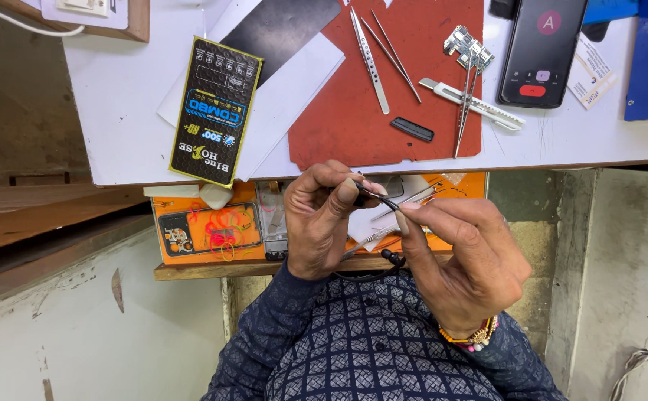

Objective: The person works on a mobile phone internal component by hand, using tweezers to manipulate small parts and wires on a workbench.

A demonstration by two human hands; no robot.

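While both hands pinch, black yellow-edged package (216, 111) on white table (123, 96)

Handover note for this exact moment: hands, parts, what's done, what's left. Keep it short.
Left hand: fingers pinching one end of a thin dark wire, held in front of the chest.
Right hand: fingers pinching the same wire from the other side.
On the red mat: tweezers, small circuit board, small black strip, all untouched. Box cutter at the mat's edge. Phone beside it, screen lit.
Done: wire picked up. Left: cannot tell from this view what the wire joins to.
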